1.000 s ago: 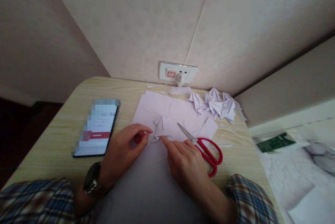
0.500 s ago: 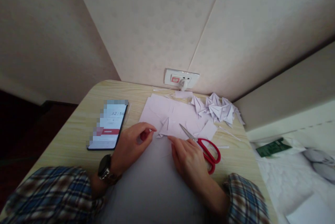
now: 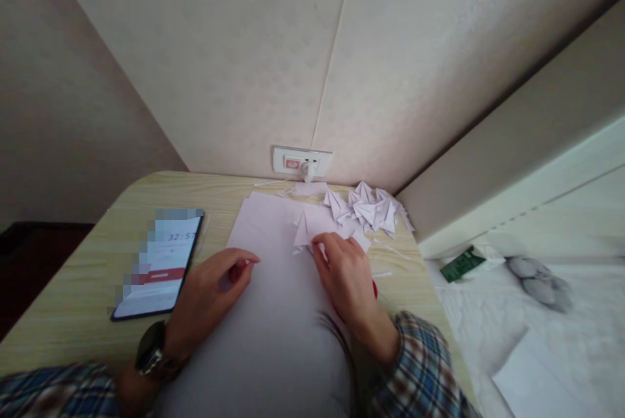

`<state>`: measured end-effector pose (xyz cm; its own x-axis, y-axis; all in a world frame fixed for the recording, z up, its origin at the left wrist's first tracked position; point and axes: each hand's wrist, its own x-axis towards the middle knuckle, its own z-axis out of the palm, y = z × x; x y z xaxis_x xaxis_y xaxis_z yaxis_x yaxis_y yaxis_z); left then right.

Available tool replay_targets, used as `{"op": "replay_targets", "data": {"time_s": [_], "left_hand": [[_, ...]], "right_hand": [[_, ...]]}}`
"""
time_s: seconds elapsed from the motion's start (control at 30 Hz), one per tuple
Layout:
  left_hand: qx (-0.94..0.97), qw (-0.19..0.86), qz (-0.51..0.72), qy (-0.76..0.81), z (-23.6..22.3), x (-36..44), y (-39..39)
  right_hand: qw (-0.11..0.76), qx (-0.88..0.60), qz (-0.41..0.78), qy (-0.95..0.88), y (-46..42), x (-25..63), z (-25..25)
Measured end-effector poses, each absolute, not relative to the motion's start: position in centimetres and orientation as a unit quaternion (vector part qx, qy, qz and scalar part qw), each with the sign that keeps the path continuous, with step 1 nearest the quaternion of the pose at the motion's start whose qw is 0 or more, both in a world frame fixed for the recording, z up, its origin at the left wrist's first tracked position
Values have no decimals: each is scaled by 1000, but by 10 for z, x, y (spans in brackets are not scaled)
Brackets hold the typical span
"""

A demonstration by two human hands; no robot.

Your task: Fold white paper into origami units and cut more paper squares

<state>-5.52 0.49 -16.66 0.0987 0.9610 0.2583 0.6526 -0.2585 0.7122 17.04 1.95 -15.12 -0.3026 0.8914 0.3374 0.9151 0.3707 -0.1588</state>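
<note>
Folded paper [image 3: 303, 230] at right grip [image 3: 346, 275]

Plaid blue-and-brown sleeves [image 3: 422, 366] — white folded papers [image 3: 364, 206] — green packet [image 3: 461, 264]

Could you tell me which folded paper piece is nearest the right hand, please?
The folded piece at the fingertips of the right hand, apart from the heap near the wall.

The folded paper pc [image 3: 303, 230], whitish w/ angular flaps, lay atop flat sheets [image 3: 268, 213], narrow pt. facing away, lower R part hidden.
</note>
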Motion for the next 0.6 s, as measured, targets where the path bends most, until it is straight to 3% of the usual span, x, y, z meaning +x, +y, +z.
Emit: {"op": "replay_targets", "data": {"time_s": [0.3, 0.6], "left_hand": [[699, 209, 367, 577, -165, -54, 5], [697, 207, 364, 582, -164, -54, 5]], "right_hand": [[195, -711, -50, -674, 63, 260, -136], [150, -759, 8, -634, 90, 267, -145]]}}
